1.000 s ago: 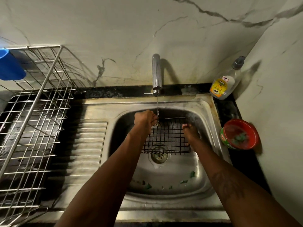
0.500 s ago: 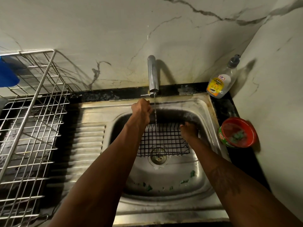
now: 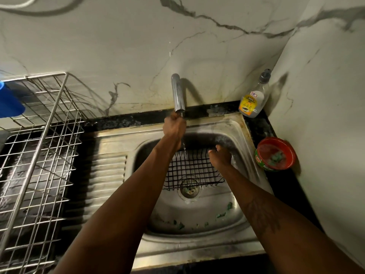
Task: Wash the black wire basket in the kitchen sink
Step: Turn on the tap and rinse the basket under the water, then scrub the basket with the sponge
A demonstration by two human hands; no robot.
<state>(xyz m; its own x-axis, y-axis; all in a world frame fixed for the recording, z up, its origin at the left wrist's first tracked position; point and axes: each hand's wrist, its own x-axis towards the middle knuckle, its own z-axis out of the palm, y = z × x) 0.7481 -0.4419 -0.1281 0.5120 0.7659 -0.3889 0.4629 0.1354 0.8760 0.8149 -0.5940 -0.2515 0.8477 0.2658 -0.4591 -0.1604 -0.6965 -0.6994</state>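
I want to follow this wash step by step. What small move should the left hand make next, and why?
Probably the left hand should turn the control on the tap to strengthen the flow. It grips at the spout end, only a thin stream falls onto the black wire basket, and the right hand holds the basket's right rim in the sink.

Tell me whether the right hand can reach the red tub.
Probably yes: the right hand grips the black wire basket rim, and nothing stands between it and the red tub.
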